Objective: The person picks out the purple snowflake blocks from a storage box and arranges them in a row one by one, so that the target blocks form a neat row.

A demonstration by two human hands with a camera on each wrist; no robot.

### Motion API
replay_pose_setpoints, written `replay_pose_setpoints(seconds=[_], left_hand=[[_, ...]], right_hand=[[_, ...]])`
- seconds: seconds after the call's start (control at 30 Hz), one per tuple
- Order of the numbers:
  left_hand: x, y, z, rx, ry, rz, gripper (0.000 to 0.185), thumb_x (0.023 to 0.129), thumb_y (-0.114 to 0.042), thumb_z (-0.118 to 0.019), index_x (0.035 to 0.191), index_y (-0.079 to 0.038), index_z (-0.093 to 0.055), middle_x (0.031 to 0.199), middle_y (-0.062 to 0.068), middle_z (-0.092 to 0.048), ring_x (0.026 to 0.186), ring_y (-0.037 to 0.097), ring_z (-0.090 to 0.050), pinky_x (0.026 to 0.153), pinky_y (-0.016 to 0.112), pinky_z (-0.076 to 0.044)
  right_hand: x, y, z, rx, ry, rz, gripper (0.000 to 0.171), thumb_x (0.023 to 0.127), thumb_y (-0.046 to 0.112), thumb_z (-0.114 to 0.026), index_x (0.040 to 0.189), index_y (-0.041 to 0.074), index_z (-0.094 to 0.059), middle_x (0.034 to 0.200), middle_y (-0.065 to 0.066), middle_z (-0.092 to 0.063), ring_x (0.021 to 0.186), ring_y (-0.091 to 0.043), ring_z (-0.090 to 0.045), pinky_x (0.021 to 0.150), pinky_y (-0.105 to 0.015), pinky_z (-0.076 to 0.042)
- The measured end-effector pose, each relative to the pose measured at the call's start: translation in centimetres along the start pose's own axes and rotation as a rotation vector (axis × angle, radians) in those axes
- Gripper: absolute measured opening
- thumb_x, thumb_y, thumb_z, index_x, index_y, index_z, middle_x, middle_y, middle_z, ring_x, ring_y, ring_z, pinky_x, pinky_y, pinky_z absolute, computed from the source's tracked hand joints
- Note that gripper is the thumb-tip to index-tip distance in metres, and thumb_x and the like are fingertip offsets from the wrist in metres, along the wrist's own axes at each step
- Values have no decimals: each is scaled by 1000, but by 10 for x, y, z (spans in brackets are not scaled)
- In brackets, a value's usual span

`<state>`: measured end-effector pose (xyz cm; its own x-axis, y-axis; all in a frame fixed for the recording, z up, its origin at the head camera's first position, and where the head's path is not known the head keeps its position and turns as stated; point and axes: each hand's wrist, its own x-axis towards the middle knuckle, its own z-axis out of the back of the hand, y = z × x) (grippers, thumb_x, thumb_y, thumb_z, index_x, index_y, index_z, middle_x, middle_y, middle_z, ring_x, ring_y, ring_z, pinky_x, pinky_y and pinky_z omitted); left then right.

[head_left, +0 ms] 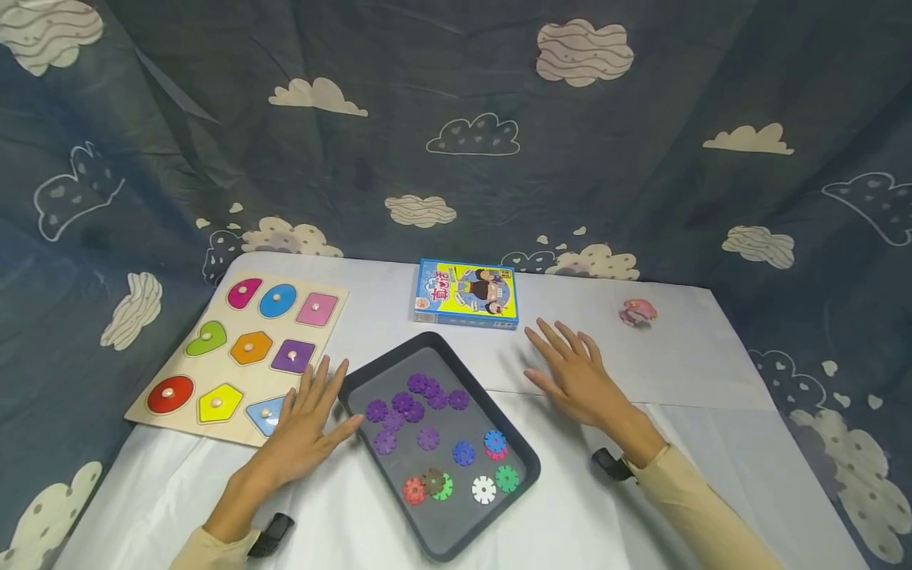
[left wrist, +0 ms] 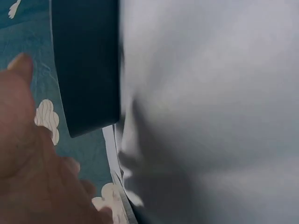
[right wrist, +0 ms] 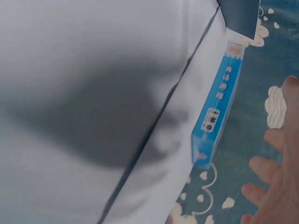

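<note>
My left hand, fingers spread and holding nothing, hovers between the wooden shape puzzle and the dark grey tray. Its fingertips overlap the puzzle's lower right corner in the head view. Inside the tray lie several purple notched discs, plus blue, white, red, brown and green ones. To the tray's right, my right hand is raised over the white cloth with fingers extended and nothing held. Just beyond its fingertips sits a blue and yellow card box.
A small pink toy stands at the back right of the white-covered table. A seam crosses the cloth beneath the right hand. Behind hangs a dark blue curtain with cloud prints, which also surrounds both sides.
</note>
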<state>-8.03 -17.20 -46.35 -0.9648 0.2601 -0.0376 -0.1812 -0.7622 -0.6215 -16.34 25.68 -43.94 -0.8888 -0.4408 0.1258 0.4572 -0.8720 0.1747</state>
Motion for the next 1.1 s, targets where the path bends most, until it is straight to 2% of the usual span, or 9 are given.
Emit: replay_pose_setpoints(seconds=[0.13,0.27,0.37,0.57,0.87,1.1], left_hand=[[4,1,-2,-117,43,-34,91,95,-50,-63,163,-30,-7,169,17,7,153,46,10,116,75,0],[10,3,-4,-226,104,-66,96,93,-49,-68,163,-29,-6,168,19,10,152,49,4,112,78,-13],[14,3,-6,-264,143,-84,100,91,-49,-70,163,-27,-4,168,19,9,152,50,-2,110,77,-22],[15,9,-7,-255,164,-70,105,87,-50,-74,163,-21,-6,168,21,0,152,50,-4,111,78,-20],[12,12,-5,-235,182,-17,108,84,-55,-74,163,-29,-5,167,23,-2,152,50,-4,110,78,-20],[12,12,-5,-241,189,-4,108,84,-54,-75,163,-29,-5,168,20,-3,153,49,-3,110,80,-19]], right_hand=[[9,6,-1,16,15,28,67,102,50,-50,159,21,-30,167,-9,-23,153,-38,-17,120,-63,-12],[17,12,-3,25,46,55,68,102,51,-49,159,21,-29,168,-8,-22,154,-38,-15,120,-63,-13],[23,16,-3,33,69,79,69,102,51,-49,160,22,-27,167,-9,-22,153,-39,-16,120,-63,-13],[40,31,-2,44,139,165,68,103,51,-48,161,26,-23,168,-7,-18,154,-37,-16,121,-61,-14],[64,52,-6,94,195,371,65,103,47,-49,160,25,-26,168,-7,-21,154,-36,-18,120,-63,-19],[81,67,-10,159,292,457,61,104,49,-46,159,31,-27,168,-3,-22,155,-33,-17,122,-63,-18]])
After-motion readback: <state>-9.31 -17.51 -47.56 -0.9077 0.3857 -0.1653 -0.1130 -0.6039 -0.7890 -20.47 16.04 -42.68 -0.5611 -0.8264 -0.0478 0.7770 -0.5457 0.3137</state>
